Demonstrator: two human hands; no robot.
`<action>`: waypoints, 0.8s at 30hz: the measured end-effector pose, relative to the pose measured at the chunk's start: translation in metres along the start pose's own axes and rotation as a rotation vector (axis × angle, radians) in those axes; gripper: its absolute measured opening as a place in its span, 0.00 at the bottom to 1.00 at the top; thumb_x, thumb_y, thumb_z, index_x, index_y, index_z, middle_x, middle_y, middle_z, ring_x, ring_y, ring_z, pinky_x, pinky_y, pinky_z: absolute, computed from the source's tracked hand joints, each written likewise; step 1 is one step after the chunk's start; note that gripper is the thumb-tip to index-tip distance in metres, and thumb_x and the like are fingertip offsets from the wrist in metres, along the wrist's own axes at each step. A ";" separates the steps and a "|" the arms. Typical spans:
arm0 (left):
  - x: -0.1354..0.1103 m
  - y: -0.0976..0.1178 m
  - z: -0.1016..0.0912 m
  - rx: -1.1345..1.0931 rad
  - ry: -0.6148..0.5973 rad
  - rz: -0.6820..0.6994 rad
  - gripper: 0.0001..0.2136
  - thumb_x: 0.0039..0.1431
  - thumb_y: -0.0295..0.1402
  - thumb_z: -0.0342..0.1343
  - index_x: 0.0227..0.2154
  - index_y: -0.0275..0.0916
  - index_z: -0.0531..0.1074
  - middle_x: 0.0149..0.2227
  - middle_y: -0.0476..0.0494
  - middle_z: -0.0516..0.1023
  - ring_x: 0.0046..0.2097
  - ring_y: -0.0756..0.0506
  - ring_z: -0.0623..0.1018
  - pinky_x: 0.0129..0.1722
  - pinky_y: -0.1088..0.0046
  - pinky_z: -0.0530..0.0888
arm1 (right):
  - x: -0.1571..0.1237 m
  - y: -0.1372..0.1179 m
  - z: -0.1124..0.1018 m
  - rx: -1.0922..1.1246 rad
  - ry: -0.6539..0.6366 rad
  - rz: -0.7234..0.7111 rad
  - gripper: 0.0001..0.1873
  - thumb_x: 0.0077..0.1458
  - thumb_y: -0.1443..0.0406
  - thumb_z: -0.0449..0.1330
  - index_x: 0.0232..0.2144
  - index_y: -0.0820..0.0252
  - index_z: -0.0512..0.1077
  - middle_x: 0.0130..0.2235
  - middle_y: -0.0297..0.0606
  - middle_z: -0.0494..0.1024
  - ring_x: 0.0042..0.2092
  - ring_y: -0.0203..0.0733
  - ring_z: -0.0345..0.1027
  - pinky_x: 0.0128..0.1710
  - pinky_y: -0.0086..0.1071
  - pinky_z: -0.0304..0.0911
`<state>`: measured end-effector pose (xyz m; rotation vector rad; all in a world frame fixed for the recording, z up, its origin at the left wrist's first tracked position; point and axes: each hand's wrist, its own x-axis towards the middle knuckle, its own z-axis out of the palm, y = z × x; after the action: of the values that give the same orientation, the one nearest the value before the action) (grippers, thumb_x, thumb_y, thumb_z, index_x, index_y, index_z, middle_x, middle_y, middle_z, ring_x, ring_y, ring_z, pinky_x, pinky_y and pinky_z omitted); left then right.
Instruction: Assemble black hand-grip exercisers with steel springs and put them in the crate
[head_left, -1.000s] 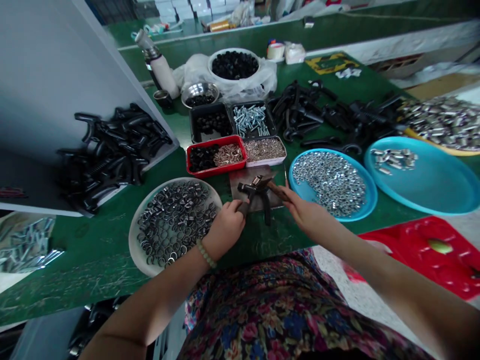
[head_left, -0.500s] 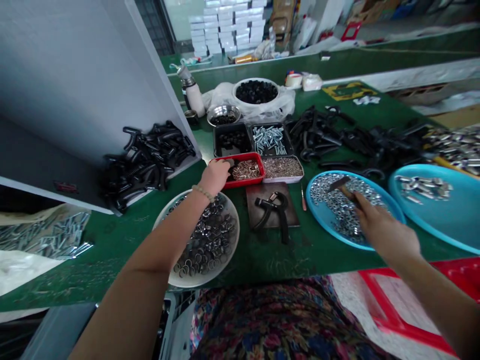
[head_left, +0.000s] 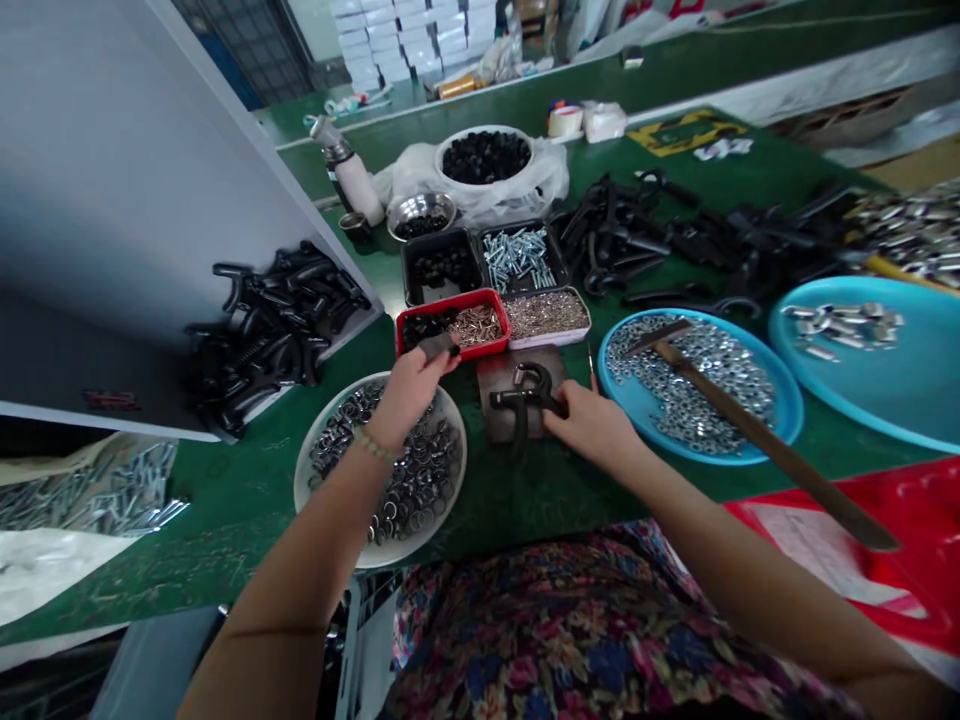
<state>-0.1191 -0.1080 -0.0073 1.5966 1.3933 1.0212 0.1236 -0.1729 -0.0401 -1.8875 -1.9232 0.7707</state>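
On the green counter, everything is sitting around the dark plate, a small flat slab straight in front of the person. The black grip is lying on that plate, its looped end pointing to the plate's far edge and 1 arm running sideways, left to right, across the plate's middle; a 2nd arm is hanging toward the plate's near edge. The right hand is resting just off the plate's right side, fingers closing around the right end of that sideways arm, so the grip's long axis is pointing straight into this hand. The left hand is hovering off the plate's left far corner, apart from the grip, and is pinching a small dark piece between thumb and fingertips just over the near rim of the red tray. The right hand is therefore the nearer of the 2 to the grip. Left of the plate, a white dish of metal rings is lying under the left wrist; right of the plate, a hammer is lying across a blue dish of nuts, untouched.
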 end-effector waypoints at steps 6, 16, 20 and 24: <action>-0.054 0.010 0.043 -0.316 0.081 -0.067 0.12 0.52 0.31 0.59 0.41 0.37 0.73 0.43 0.43 0.80 0.44 0.45 0.79 0.50 0.63 0.74 | -0.023 0.005 -0.012 1.215 -0.199 0.110 0.18 0.53 0.52 0.56 0.36 0.52 0.53 0.17 0.17 0.58 0.11 0.28 0.43 0.12 0.22 0.40; -0.073 0.019 0.072 -0.203 0.157 -0.002 0.12 0.58 0.34 0.55 0.44 0.39 0.75 0.48 0.42 0.78 0.51 0.44 0.76 0.57 0.62 0.69 | -0.034 -0.007 -0.007 1.365 -0.147 0.066 0.17 0.57 0.52 0.54 0.28 0.54 0.52 0.16 0.19 0.56 0.11 0.26 0.42 0.10 0.21 0.40; -0.081 0.006 0.067 -0.121 -0.021 -0.085 0.15 0.61 0.34 0.51 0.49 0.38 0.73 0.49 0.41 0.78 0.51 0.44 0.76 0.56 0.61 0.69 | -0.033 -0.015 -0.042 0.735 -0.097 -0.014 0.14 0.56 0.52 0.54 0.31 0.55 0.63 0.19 0.26 0.64 0.15 0.32 0.56 0.13 0.26 0.51; -0.095 0.000 0.059 -0.090 -0.144 -0.165 0.14 0.62 0.37 0.50 0.46 0.39 0.74 0.47 0.40 0.79 0.49 0.42 0.77 0.53 0.60 0.71 | -0.038 -0.026 -0.067 -0.022 0.094 -0.185 0.20 0.57 0.57 0.54 0.50 0.58 0.68 0.35 0.45 0.78 0.30 0.49 0.73 0.27 0.36 0.64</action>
<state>-0.0722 -0.2052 -0.0378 1.4346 1.3379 0.8429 0.1445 -0.2002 0.0341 -1.6958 -2.0193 0.5973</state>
